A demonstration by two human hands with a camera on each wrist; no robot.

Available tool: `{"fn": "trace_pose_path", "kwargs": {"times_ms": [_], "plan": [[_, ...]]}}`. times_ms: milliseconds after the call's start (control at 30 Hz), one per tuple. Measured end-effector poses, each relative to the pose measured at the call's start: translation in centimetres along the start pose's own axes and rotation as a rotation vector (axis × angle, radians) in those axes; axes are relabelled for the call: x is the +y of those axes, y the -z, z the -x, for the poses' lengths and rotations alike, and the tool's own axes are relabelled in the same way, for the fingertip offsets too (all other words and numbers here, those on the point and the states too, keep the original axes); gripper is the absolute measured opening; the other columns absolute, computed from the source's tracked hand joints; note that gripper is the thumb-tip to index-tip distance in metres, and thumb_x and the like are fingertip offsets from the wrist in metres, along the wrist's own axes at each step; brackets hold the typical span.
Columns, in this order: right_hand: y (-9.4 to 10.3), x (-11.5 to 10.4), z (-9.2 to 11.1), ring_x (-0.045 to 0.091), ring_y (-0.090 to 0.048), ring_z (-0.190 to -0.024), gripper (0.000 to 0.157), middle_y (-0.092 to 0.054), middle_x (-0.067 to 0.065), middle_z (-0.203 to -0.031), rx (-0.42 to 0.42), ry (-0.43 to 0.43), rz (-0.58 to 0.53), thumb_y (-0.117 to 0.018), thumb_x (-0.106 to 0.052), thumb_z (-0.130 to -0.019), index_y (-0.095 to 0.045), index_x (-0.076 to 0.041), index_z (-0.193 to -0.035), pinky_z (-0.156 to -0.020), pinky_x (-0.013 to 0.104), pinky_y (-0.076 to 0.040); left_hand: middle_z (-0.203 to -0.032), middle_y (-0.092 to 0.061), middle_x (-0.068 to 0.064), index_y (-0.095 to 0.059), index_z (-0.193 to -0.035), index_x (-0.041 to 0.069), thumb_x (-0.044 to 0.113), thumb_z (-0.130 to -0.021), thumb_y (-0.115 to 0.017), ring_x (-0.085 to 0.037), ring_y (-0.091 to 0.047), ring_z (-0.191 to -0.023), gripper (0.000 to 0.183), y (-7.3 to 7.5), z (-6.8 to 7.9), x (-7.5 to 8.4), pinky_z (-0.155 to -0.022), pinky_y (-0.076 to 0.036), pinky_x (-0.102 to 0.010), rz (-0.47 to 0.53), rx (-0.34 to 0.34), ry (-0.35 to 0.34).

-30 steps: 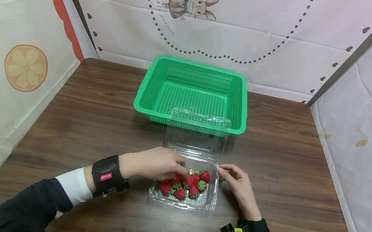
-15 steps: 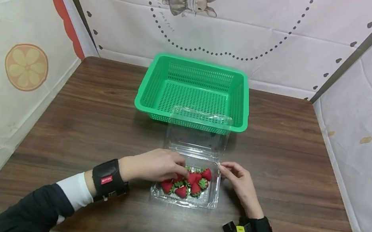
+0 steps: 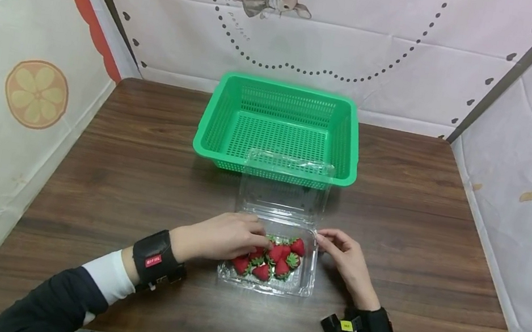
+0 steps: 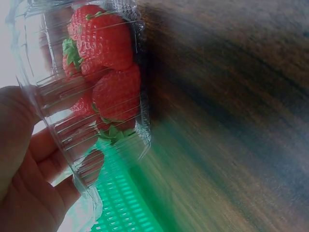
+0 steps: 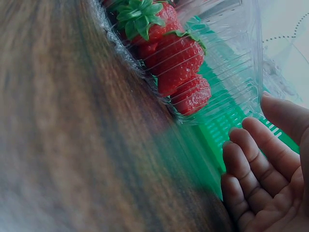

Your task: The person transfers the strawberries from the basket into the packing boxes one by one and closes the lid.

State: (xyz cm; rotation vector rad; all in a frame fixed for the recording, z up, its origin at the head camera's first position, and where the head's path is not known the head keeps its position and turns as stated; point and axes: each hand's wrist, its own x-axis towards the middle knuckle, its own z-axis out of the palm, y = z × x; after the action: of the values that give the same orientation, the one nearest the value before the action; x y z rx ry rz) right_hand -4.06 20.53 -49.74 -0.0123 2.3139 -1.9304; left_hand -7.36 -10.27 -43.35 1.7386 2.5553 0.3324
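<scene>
A clear plastic clamshell box [image 3: 302, 286] stands with its lid folded back and several red strawberries [image 3: 282, 269] with green leaf caps inside. My left hand [image 3: 224, 235] reaches over the box's left wall, fingers down among the berries. Through that wall in the left wrist view, the thumb and a finger [image 4: 50, 145] close around a strawberry [image 4: 82, 104], partly hidden by others. On the opposite side, my right hand [image 3: 346, 261] touches the box's back right corner with its thumb tip. Its other fingers [image 5: 258, 164] lie loosely bent and hold nothing in the right wrist view.
Behind the box sits a green perforated basket [image 3: 277, 139] with nothing in it. The clear lid [image 3: 284, 197] leans back, overlapping the basket's front rim in the head view. A brown wooden table [image 3: 143, 159] carries everything, bordered by white printed cloth walls [image 3: 314, 47].
The head view has tilted down slightly, so the scene sits a little higher. Both hands keep nearly the same places at the box.
</scene>
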Motion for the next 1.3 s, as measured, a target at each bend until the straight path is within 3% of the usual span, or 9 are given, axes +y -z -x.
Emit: {"fn": "trace_pose_path", "kwargs": {"times_ms": [167, 767, 1300], "plan": [[0.1, -0.3, 0.0, 0.015, -0.064, -0.086, 0.029, -0.069, 0.003, -0.092, 0.003, 0.012, -0.001, -0.07, -0.021, -0.097, -0.069, 0.002, -0.115, -0.074, 0.028, -0.053, -0.109, -0.069, 0.001, -0.071, -0.123, 0.019, 0.017, -0.092, -0.074, -0.017, -0.06, -0.102, 0.031, 0.1, 0.0, 0.1, -0.086, -0.053, -0.03, 0.005, 0.021, 0.003], [0.3, -0.4, 0.1, 0.015, -0.064, -0.084, 0.03, -0.069, 0.001, -0.091, 0.014, 0.001, 0.006, -0.07, -0.022, -0.097, -0.068, 0.003, -0.115, -0.074, 0.027, -0.052, -0.116, -0.069, 0.001, -0.069, -0.126, 0.019, 0.017, -0.092, -0.074, -0.016, -0.061, -0.109, 0.034, 0.4, 0.2, 0.4, -0.093, -0.052, -0.031, 0.019, -0.023, 0.06], [0.0, -0.2, 0.0, 0.015, -0.065, -0.085, 0.032, -0.069, 0.002, -0.092, -0.01, -0.005, -0.012, -0.07, -0.02, -0.097, -0.067, 0.004, -0.118, -0.075, 0.028, -0.053, -0.116, -0.069, 0.001, -0.069, -0.123, 0.014, 0.01, -0.092, -0.073, -0.016, -0.062, -0.111, 0.032, 1.3, 1.1, 0.4, -0.095, -0.052, -0.032, 0.117, 0.082, 0.045]]}}
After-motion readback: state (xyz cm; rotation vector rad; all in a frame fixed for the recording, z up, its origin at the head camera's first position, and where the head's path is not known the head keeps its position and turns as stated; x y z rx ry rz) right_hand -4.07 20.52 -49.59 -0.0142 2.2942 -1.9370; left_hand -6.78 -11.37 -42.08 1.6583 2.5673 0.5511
